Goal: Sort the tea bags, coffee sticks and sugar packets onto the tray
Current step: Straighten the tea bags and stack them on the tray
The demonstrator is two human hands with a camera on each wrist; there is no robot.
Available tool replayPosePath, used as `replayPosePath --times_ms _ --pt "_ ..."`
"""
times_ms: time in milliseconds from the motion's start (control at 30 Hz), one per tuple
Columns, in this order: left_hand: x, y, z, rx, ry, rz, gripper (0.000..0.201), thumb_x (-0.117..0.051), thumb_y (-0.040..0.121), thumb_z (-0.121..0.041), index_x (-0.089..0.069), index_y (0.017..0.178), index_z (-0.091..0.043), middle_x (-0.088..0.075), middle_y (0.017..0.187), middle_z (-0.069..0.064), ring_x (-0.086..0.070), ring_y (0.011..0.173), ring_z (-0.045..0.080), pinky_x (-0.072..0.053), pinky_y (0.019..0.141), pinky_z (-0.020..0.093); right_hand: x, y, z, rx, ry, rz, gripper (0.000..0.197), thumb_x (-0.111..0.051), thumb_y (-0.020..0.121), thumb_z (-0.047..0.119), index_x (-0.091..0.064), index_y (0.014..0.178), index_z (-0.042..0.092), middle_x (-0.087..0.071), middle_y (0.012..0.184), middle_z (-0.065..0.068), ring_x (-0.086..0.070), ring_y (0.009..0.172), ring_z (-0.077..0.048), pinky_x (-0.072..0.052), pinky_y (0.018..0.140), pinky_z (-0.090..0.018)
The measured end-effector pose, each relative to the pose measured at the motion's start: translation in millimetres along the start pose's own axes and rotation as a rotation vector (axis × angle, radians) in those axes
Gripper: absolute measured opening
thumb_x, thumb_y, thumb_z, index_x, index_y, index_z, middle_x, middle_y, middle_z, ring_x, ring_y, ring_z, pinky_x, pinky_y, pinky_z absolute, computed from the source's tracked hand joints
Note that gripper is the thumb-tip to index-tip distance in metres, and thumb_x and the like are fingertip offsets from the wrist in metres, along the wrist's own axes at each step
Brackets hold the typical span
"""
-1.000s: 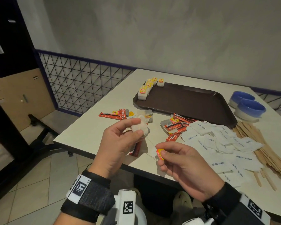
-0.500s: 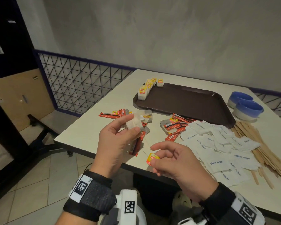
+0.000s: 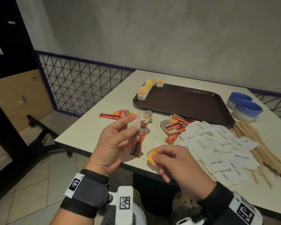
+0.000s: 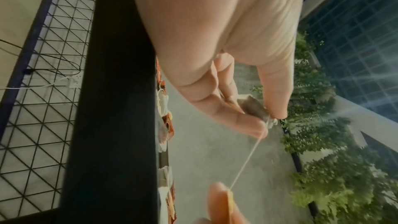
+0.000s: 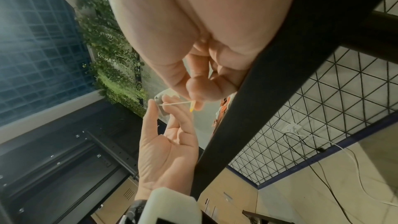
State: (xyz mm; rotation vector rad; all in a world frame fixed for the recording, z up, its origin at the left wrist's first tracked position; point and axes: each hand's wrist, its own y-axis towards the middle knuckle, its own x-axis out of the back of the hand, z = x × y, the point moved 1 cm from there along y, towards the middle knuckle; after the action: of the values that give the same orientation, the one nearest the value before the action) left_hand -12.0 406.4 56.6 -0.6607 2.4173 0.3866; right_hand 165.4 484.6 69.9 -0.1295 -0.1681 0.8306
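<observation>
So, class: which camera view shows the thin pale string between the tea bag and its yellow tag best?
The left wrist view: the thin pale string runs taut and unobstructed from the tea bag to the yellow tag. The right wrist view shows a short stretch between the hands. In the head view it is barely visible.

One tray (image 3: 185,101), two blue bowls (image 3: 245,108), two hands (image 3: 113,143).
</observation>
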Motion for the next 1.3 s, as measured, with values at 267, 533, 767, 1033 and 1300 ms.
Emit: replayPosePath --times_ms 267,533,767,1033,1300 --pt "2 1 2 0.052 0.116 0.118 0.049 -0.077 0.073 -0.004 -0.072 0.121 -0.005 -0.074 0.097 0.013 -0.07 0.071 0.022 -0.057 0.058 0.024 4 4 4 -0.099 0.14 0.004 0.016 -0.062 0.1 0.017 -0.064 0.099 0.002 -0.065 0.078 -0.028 -0.056 0.052 -0.022 -0.05 0.05 -0.026" --pt "3 2 2 0.118 0.218 0.252 0.039 -0.079 0.067 -0.015 -0.079 0.105 -0.01 -0.069 0.109 0.012 -0.066 0.077 0.019 -0.047 0.056 0.028 13 8 2 -0.102 0.48 -0.022 0.017 -0.067 0.091 0.001 -0.065 0.107 -0.005 -0.062 0.075 -0.017 -0.056 0.057 -0.018 -0.05 0.047 -0.023" --pt "4 2 1 0.155 0.331 0.35 0.039 -0.078 0.067 -0.016 -0.08 0.106 -0.019 -0.07 0.095 0.004 -0.064 0.078 0.017 -0.048 0.065 0.031 14 16 10 -0.117 0.487 0.027 0.018 -0.063 0.094 0.0 -0.075 0.107 0.0 -0.061 0.084 -0.017 -0.059 0.064 -0.018 -0.049 0.054 -0.026" --pt "2 4 1 0.21 0.353 0.386 0.038 -0.069 0.068 -0.016 -0.081 0.103 -0.012 -0.069 0.097 0.009 -0.063 0.085 0.019 -0.047 0.068 0.028 18 23 33 -0.056 0.37 0.077 0.029 -0.058 0.097 -0.005 -0.068 0.122 0.005 -0.063 0.075 -0.015 -0.06 0.066 -0.018 -0.053 0.058 -0.025" --pt "-3 1 2 0.143 0.386 0.352 0.025 -0.067 0.076 -0.004 -0.082 0.094 -0.012 -0.068 0.079 -0.001 -0.055 0.059 0.004 -0.041 0.054 0.014 23 31 36 -0.114 0.452 0.016 0.028 -0.067 0.089 -0.007 -0.068 0.117 -0.004 -0.064 0.076 -0.013 -0.06 0.062 -0.014 -0.053 0.054 -0.022"
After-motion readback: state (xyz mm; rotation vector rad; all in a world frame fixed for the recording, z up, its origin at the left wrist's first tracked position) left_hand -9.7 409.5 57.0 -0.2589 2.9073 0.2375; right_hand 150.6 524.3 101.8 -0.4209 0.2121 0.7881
